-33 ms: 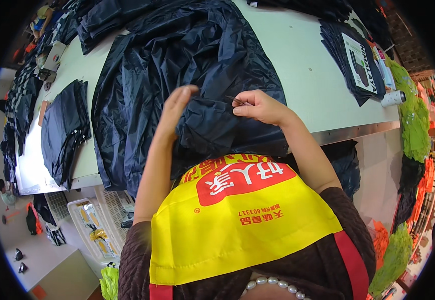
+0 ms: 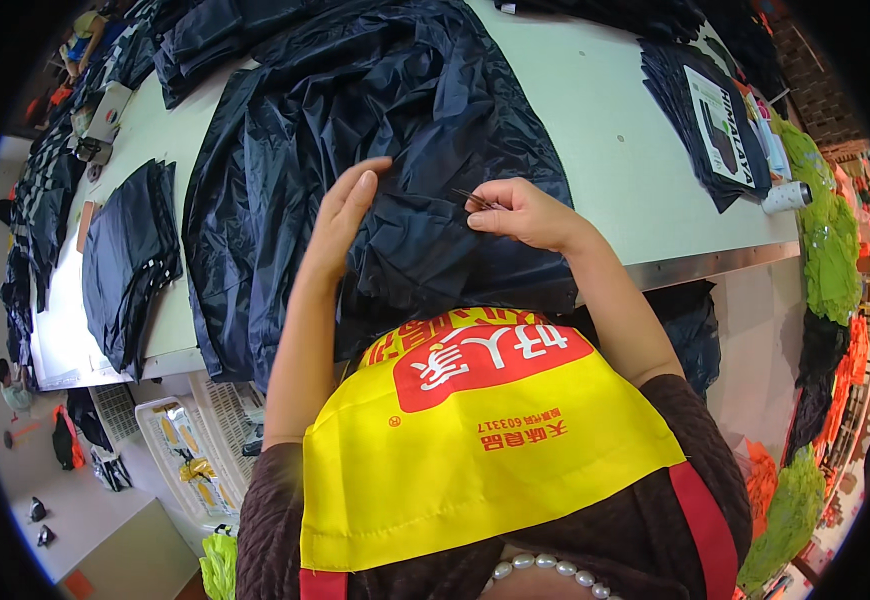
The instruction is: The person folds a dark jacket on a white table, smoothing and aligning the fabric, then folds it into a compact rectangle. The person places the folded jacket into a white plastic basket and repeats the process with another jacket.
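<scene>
A large spread of shiny black garment fabric (image 2: 355,130) covers the middle of the table, wrinkled and hanging over the front edge against my apron. My left hand (image 2: 347,215) is over its nearer part, fingers stretched and thumb apart, with nothing held; whether it touches the cloth I cannot tell. In my right hand (image 2: 523,215) is a small, thin, dark metal tool like thread snips (image 2: 477,201). Its points face left, over the cloth, and the fingers hide most of its body.
Dark cut pieces (image 2: 133,265) lie stacked on the left of the pale table (image 2: 595,110). Another dark stack (image 2: 700,130) with a printed card sits at the right, beside a white roll (image 2: 786,197). Yellow-green cloth (image 2: 820,220) hangs farther right. A plastic crate (image 2: 180,450) stands below left.
My left hand has shifted slightly left and turned, with its thumb now showing apart from the fingers. The right hand has hardly moved and keeps the tool.
</scene>
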